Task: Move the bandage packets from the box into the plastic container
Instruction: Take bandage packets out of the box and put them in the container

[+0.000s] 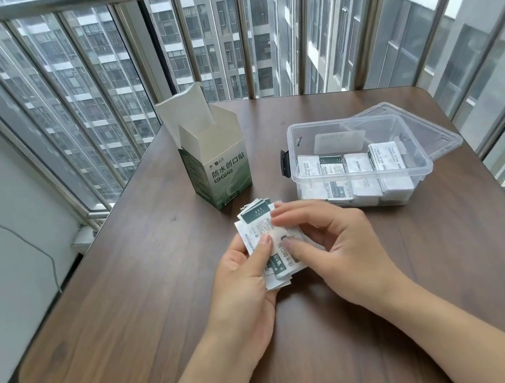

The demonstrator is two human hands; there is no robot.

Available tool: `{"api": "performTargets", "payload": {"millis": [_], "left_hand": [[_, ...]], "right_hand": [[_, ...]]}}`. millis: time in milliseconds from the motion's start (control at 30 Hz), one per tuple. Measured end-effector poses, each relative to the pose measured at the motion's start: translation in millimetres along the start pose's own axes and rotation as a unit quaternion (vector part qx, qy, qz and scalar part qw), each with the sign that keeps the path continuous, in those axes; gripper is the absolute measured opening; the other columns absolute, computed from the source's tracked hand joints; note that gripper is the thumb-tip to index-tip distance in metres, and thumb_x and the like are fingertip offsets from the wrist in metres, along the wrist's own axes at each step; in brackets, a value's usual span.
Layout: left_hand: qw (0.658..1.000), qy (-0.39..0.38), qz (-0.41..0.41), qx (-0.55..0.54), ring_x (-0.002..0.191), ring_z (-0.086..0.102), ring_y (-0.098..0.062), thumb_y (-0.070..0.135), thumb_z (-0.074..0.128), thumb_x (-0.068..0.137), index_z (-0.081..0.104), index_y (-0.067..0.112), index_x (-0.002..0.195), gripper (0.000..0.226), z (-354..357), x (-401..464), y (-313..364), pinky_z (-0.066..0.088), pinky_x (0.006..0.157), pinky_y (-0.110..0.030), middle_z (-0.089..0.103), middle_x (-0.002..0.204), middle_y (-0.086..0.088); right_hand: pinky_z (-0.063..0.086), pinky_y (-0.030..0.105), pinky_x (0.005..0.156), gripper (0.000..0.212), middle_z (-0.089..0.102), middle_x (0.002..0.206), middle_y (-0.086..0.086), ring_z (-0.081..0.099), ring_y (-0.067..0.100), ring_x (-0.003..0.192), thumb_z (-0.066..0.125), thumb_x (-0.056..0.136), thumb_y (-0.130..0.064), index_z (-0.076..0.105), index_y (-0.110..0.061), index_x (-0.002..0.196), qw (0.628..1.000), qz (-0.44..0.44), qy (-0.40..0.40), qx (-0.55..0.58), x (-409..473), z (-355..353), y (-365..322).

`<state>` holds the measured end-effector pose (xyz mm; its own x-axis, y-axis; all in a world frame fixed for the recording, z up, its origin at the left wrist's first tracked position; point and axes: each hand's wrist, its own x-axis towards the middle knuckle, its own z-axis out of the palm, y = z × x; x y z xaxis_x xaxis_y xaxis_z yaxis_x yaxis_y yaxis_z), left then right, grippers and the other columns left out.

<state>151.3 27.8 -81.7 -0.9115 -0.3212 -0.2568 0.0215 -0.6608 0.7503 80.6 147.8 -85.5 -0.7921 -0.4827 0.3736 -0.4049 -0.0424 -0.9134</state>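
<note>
My left hand (243, 280) holds a fanned stack of white and green bandage packets (270, 242) above the middle of the table, thumb on top of the stack. My right hand (331, 245) pinches the top packets from the right side with thumb and fingers. Behind the hands the green and white bandage box (216, 167) stands upright with its top flaps open. To the right sits the clear plastic container (410, 177), with several packets (355, 169) lying inside.
The brown wooden table (128, 297) has rounded corners and stands against a metal window railing (245, 40). The container's clear lid (419, 128) leans under its far right side. A black latch (284, 163) sticks out on the container's left end.
</note>
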Motion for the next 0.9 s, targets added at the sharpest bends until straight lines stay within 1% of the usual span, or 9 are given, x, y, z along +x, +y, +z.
{"api": "performTargets", "payload": {"millis": [100, 200, 333, 433, 600, 667, 733, 833, 900], "left_hand": [[1.000, -0.002, 0.006, -0.021, 0.099, 0.073, -0.024, 0.003, 0.049, 0.097, 0.062, 0.005, 0.127, 0.033, 1, -1, 0, 0.061, 0.088, -0.037, 0.073, 0.117, -0.018], [0.999, -0.003, 0.016, -0.029, 0.096, 0.075, -0.025, 0.006, 0.056, 0.088, 0.063, 0.004, 0.123, 0.036, 2, -3, 1, 0.063, 0.079, -0.034, 0.074, 0.114, -0.020], [1.000, 0.000, 0.024, -0.007, 0.096, 0.075, -0.028, 0.007, 0.060, 0.085, 0.061, 0.002, 0.126, 0.042, 2, -4, 0, 0.063, 0.077, -0.036, 0.074, 0.114, -0.021], [1.000, 0.011, 0.022, -0.007, 0.093, 0.075, -0.027, 0.002, 0.056, 0.092, 0.061, 0.000, 0.126, 0.034, 3, -3, -1, 0.063, 0.073, -0.034, 0.074, 0.113, -0.020], [0.999, 0.023, 0.022, -0.013, 0.096, 0.075, -0.027, 0.001, 0.051, 0.098, 0.061, 0.000, 0.127, 0.031, 2, -3, -1, 0.063, 0.074, -0.034, 0.073, 0.117, -0.020], [0.998, 0.049, 0.031, -0.001, 0.090, 0.075, -0.026, 0.001, 0.051, 0.098, 0.059, -0.001, 0.128, 0.031, 3, -2, -2, 0.063, 0.072, -0.032, 0.074, 0.113, -0.020], [0.995, 0.082, 0.049, 0.032, 0.085, 0.073, -0.027, 0.001, 0.051, 0.099, 0.059, 0.000, 0.127, 0.029, 4, 1, -5, 0.063, 0.071, -0.032, 0.074, 0.107, -0.020], [0.987, 0.094, 0.089, 0.098, 0.098, 0.074, -0.027, 0.001, 0.050, 0.101, 0.061, 0.007, 0.125, 0.027, 11, 0, -12, 0.061, 0.083, -0.036, 0.075, 0.113, -0.015], [0.986, 0.073, 0.084, 0.124, 0.102, 0.073, -0.024, 0.003, 0.048, 0.103, 0.062, 0.009, 0.124, 0.025, 17, -4, -17, 0.060, 0.083, -0.034, 0.075, 0.113, -0.013]], "right_hand": [[0.053, 0.029, 0.098, 0.041, 0.071, 0.117, 0.009, 0.067, 0.019, 0.116, 0.068, 0.080, 0.021, 0.073, -0.011, 0.105, 0.995, 0.039, 0.048, 0.083, 2, -1, -1], [0.057, 0.022, 0.083, 0.043, 0.073, 0.105, 0.007, 0.071, 0.011, 0.097, 0.078, 0.076, 0.014, 0.068, -0.008, 0.112, 0.986, 0.108, 0.091, 0.090, 3, -2, -1], [0.059, 0.030, 0.068, 0.012, 0.075, 0.079, 0.013, 0.068, 0.014, 0.069, 0.079, 0.080, 0.001, 0.074, -0.004, 0.091, 0.971, 0.207, 0.064, 0.099, 3, -6, -5], [0.048, 0.017, 0.051, 0.005, 0.072, 0.071, 0.010, 0.061, 0.005, 0.054, 0.076, 0.083, 0.000, 0.072, 0.002, 0.083, 0.968, 0.215, 0.082, 0.105, 3, -7, -9], [0.053, 0.030, 0.058, 0.013, 0.069, 0.074, 0.010, 0.062, 0.023, 0.071, 0.070, 0.090, -0.003, 0.067, -0.008, 0.078, 0.950, 0.256, 0.118, 0.131, 6, -5, -8], [0.050, 0.032, 0.063, 0.020, 0.065, 0.070, 0.005, 0.059, 0.017, 0.068, 0.068, 0.091, -0.003, 0.063, -0.012, 0.074, 0.961, 0.219, 0.134, 0.098, 6, -7, -9], [0.046, 0.021, 0.058, 0.021, 0.063, 0.065, -0.005, 0.054, 0.005, 0.058, 0.069, 0.090, -0.006, 0.061, -0.015, 0.073, 0.982, 0.126, 0.136, -0.038, 3, -9, -14], [0.045, 0.021, 0.057, 0.015, 0.061, 0.066, -0.006, 0.055, 0.011, 0.060, 0.070, 0.086, -0.013, 0.059, -0.016, 0.076, 0.960, -0.008, 0.105, -0.259, -5, -5, -18], [0.043, 0.023, 0.057, 0.015, 0.058, 0.068, -0.006, 0.053, 0.012, 0.061, 0.070, 0.085, -0.017, 0.058, -0.017, 0.076, 0.955, -0.023, 0.081, -0.283, -7, 3, -16]]}}
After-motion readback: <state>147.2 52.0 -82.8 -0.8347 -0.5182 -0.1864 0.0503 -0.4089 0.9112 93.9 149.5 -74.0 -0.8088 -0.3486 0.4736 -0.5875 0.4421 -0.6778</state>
